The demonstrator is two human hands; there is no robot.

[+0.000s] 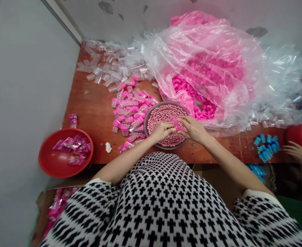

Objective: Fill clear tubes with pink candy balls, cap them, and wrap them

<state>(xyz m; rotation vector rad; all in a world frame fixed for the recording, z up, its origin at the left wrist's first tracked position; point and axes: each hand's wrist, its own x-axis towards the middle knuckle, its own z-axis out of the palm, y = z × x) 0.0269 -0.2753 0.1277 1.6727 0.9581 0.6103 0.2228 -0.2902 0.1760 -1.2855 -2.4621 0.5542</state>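
Observation:
Both my hands meet above a round bowl (146,128) filled with small pink beads (163,115). My right hand (195,129) comes in from the right, its fingers closed on a bright pink cap (176,123). On the left side, my left hand (160,132) has its thumb and fingers pinched together right against the cap; what they hold is hidden. Just left of the bowl lies a heap of bead-filled clear little bottles with pink caps (131,109).
A large clear bag (212,68) of pink caps stands behind the bowl, amid loose clear containers (115,68). At left is a red bowl (59,159) with pink packets. A co-worker's hand (296,151) is at right by blue pieces (266,147) and a red container (297,133).

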